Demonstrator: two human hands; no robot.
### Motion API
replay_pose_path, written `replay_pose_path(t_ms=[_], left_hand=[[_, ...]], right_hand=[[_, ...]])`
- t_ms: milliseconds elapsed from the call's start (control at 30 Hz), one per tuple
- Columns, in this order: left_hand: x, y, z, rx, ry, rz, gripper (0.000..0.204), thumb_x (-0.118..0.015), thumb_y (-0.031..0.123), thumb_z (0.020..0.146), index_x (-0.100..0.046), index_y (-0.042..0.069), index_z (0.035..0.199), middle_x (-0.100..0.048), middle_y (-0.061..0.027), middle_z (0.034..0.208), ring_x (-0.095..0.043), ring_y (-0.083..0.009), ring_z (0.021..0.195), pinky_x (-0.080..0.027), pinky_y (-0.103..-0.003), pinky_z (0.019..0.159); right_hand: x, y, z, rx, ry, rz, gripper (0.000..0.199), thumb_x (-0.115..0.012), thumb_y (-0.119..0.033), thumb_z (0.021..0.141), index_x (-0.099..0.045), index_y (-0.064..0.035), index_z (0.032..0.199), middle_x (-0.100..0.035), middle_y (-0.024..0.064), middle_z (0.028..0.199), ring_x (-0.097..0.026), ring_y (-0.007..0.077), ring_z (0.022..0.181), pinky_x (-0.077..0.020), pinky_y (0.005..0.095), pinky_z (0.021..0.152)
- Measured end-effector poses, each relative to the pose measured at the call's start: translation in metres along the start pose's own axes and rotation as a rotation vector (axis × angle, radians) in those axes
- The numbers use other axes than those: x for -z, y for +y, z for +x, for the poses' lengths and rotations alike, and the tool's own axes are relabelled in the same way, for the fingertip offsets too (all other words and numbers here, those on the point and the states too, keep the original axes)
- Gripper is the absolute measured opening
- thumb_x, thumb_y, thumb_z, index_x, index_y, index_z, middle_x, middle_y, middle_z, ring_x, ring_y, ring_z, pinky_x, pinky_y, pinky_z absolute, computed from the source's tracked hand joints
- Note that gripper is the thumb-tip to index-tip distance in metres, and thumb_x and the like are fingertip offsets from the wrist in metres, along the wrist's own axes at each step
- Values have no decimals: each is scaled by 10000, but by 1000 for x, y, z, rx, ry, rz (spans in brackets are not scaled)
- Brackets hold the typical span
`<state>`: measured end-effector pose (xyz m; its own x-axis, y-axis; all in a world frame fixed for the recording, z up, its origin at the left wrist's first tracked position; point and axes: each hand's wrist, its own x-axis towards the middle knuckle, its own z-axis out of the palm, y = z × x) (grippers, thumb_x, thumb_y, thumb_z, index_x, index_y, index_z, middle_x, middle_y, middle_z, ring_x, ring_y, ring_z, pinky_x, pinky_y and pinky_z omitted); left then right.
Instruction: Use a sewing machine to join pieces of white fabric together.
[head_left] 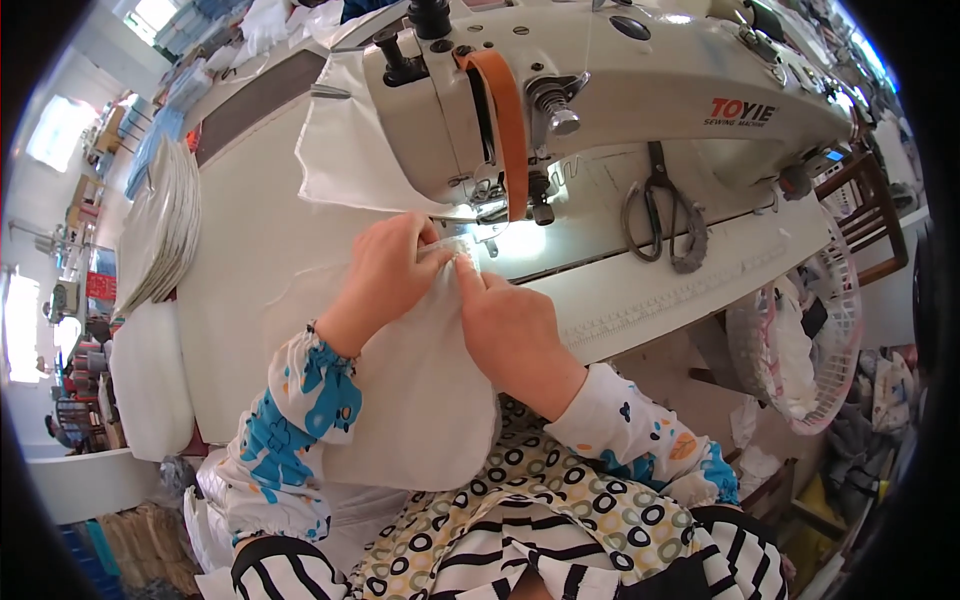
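Note:
A white cloth piece (425, 400) hangs from the sewing table's front edge toward my lap, its upper edge just in front of the sewing machine's needle area (495, 205). My left hand (385, 270) pinches that upper edge between thumb and curled fingers. Right beside it, my right hand (515, 325) holds the same edge, the index finger pressed on the cloth and the other fingers folded under. The fingertips of both hands nearly meet. Behind the machine's head lies another white cloth piece (350, 145). An orange strap (505, 130) hangs down the front of the machine.
Black-handled scissors (665, 205) lie on the table right of the needle. A ruler scale (680, 300) runs along the front edge. A stack of white cloth pieces (165, 225) is at the left. At the right stands a pink-white plastic basket (850, 330) with cloth inside.

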<state>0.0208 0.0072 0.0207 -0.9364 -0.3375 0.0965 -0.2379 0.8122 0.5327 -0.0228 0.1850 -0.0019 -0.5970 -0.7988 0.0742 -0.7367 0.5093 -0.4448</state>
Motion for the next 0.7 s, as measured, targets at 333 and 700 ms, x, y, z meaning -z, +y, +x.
replay_pose_path(t_ms=[333, 700], left_hand=[[-15, -1, 3, 65, 86, -404, 190, -770, 136, 833, -673, 5, 930, -688, -137, 826, -661, -253, 746, -530, -329, 707], [-21, 5, 16, 239, 42, -196, 215, -786, 204, 773, -729, 17, 864, -727, -152, 821, -710, -326, 776, -543, -385, 712]], right_hand=[[3, 18, 1, -22, 131, 174, 441, -546, -112, 967, -534, -138, 1407, -652, 125, 883, -666, 340, 747, -530, 454, 641], [4, 14, 13, 29, 113, -107, 451, -541, -68, 902, -548, -24, 1350, -678, 98, 821, -691, 283, 671, -536, 407, 570]])
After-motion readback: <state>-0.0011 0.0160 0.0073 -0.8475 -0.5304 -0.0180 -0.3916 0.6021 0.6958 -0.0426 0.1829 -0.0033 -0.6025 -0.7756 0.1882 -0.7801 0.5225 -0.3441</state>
